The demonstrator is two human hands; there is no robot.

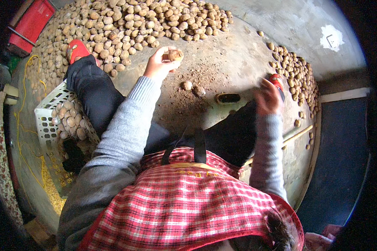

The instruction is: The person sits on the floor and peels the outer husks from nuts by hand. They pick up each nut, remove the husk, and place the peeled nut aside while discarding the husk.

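Note:
My left hand (159,64) is shut on a brown potato (176,56), held up in front of me between thumb and fingers. Below it on the concrete floor lie two loose potatoes, a pale one (187,85) and a darker one (199,91), among crumbs of soil (188,103). To the right, beside my right knee and red shoe (275,80), my right hand (268,97) is blurred. Whether anything is in its fingers cannot be made out. A large heap of potatoes (128,22) spreads across the far floor.
Potatoes also fill part of a white plastic crate (45,122) by my left leg. A smaller potato pile (297,72) runs along the right wall. Near my right leg is a dark oval opening (228,98). A yellow cord (18,125) and a red container (31,26) are at left.

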